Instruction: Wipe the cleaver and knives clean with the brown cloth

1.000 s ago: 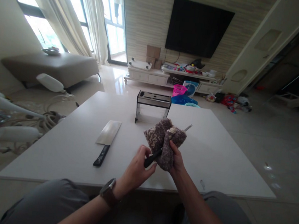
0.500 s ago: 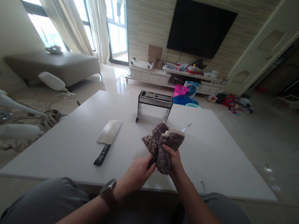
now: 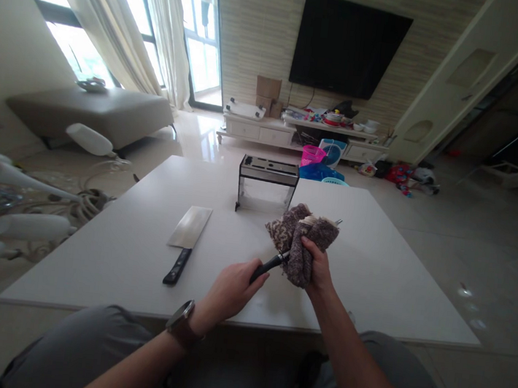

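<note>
My left hand (image 3: 230, 290) grips the black handle of a knife (image 3: 271, 262) above the near edge of the white table (image 3: 370, 280). A brown patterned cloth (image 3: 301, 243) is folded round the blade, and my right hand (image 3: 318, 267) is closed on that cloth. Only the steel tip pokes out past the cloth at the far right. A cleaver (image 3: 186, 236) with a black handle lies flat on the table to the left of my hands. Behind them stands a knife rack (image 3: 267, 179) with a slotted top.
A chandelier with white lamps (image 3: 30, 207) lies on the floor left of the table. Beyond the table are a grey bench (image 3: 92, 111), a low TV cabinet (image 3: 293, 136) crowded with small things, coloured baskets (image 3: 318, 163) and a wall-mounted TV (image 3: 348, 46).
My right hand has slid the cloth along the blade away from me and to the right, so more of the black handle now shows between my hands.
</note>
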Tool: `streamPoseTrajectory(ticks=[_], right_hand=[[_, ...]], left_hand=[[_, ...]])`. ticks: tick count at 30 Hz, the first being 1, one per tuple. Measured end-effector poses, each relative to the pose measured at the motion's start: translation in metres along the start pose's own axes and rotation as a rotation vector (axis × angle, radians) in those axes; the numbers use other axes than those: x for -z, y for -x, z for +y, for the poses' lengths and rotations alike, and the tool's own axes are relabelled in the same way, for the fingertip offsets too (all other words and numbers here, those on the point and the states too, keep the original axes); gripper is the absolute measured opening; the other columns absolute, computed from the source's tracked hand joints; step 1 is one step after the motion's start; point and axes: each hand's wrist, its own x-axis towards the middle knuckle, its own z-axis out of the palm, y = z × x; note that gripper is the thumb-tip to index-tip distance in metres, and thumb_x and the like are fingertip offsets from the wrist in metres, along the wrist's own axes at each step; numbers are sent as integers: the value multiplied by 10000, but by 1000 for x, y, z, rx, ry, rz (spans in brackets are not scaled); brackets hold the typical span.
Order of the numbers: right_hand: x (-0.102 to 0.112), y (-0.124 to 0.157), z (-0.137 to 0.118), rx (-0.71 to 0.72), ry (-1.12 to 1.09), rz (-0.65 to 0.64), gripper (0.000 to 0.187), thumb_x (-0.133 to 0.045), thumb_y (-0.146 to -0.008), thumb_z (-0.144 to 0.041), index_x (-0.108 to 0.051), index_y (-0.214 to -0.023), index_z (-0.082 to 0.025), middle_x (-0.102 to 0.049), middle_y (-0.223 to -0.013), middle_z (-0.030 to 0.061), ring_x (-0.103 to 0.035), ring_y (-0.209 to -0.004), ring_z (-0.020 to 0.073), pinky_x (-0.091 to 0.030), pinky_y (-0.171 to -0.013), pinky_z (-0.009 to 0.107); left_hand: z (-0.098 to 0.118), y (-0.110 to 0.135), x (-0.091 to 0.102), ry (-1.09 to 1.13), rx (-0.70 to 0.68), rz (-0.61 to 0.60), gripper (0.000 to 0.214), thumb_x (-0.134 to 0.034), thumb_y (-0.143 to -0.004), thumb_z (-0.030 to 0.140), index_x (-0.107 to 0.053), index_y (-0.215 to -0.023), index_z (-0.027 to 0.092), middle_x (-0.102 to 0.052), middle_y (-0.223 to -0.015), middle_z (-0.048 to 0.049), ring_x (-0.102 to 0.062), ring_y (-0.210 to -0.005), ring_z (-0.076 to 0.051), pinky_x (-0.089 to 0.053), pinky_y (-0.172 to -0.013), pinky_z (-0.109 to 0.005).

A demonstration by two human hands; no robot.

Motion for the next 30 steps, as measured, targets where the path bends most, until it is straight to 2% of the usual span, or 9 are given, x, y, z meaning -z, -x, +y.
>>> streamPoseTrajectory(ticks=[6,14,19,25,30], right_hand=[[3,2,4,-127,-48,-85,346,-823,-677,-292,-702,-975,-165,-787,-869,43,-739,-708,209,-627,-691,330],[2,9,5,-260,-141,-145,326,-773,-725,-355,-716,-994,-179,-794,-903,46,-742,-764,235,-638,-772,416],[1,13,7,-260,-120,-184,337,-795,-701,-338,-715,-977,-160,-790,-841,54,-739,-714,242,-643,-733,422],[-2,19,10,-269,-135,-230,392,-826,-660,-302,-705,-1003,-156,-792,-862,60,-751,-723,263,-646,-749,443],[-1,18,11,-239,-106,-198,375,-802,-678,-286,-697,-1008,-144,-789,-834,71,-748,-679,266,-649,-720,452]], left_hand=[[-2,-1,-1,64,47,27,253,-448,-1006,431,-498,-858,231,-605,-730,-6,-555,-678,-200,-269,-615,-297],[1,0,-6,189,126,107,302,-459,-988,455,-513,-812,216,-556,-683,12,-485,-618,-165,-290,-607,-281],[-3,1,-8,214,125,194,282,-468,-983,446,-556,-863,206,-560,-685,15,-490,-621,-157,-309,-615,-272],[-4,0,-7,194,149,269,271,-474,-984,442,-578,-909,203,-580,-695,13,-496,-612,-152,-316,-612,-272],[-4,0,-5,171,146,292,264,-471,-988,441,-583,-942,206,-586,-703,14,-507,-628,-156,-326,-624,-277]])
